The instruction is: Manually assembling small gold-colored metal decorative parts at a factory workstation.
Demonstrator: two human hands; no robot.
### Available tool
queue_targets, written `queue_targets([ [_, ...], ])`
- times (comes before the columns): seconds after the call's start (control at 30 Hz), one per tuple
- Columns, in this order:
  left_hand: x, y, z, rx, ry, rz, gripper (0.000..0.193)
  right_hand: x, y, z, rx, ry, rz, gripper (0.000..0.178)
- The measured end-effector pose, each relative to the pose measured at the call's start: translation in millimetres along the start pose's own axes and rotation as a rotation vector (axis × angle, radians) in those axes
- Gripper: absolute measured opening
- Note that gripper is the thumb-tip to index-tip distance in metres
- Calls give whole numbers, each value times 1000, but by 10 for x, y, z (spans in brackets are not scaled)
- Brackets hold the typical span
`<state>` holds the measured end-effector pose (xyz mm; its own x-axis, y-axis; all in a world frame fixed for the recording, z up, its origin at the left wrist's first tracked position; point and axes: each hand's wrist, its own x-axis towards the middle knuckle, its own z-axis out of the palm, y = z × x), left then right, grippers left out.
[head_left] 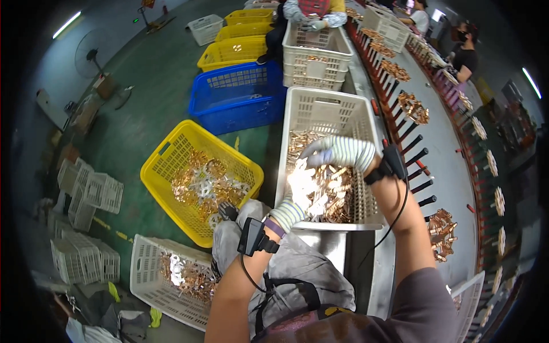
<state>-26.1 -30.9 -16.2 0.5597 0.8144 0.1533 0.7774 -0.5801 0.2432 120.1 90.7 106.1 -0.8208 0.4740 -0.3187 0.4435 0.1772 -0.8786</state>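
Both my hands wear pale striped gloves and are over a white plastic crate [329, 94] of shiny copper-coloured metal parts [337, 194]. My right hand [340, 151] reaches in from the right with its fingers curled down and leftward. What lies under those fingertips is hidden. My left hand [290, 210] is at the crate's near left side, low among the parts. Strong glare off the metal washes out its fingers, so its grip and anything in it do not show.
At the left, a yellow basket [157, 180] holds coppery and silvery parts; a white crate [140, 268] with more stands below it. A blue crate [234, 117] and yellow baskets [229, 54] lie beyond. Along the right runs a conveyor with black pegs [420, 154] and part clusters [413, 108]. A co-worker's gloved hands [311, 24] are ahead.
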Motion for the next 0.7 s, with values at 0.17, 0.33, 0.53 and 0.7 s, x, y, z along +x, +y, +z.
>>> queue_targets([
  [0.17, -177, -240, 484, 59, 165, -159, 40, 294, 98, 438, -261, 434, -584, 31],
  [0.33, -12, -377, 831, 122, 321, -236, 34, 256, 306, 381, 308, 536, -116, 28],
  [0.53, 640, -216, 430, -3, -87, -374, 19, 122, 379, 214, -506, 430, -52, 37],
  [0.7, 615, -119, 450, 57, 69, -354, 18, 98, 628, 49, 682, 515, -297, 29],
])
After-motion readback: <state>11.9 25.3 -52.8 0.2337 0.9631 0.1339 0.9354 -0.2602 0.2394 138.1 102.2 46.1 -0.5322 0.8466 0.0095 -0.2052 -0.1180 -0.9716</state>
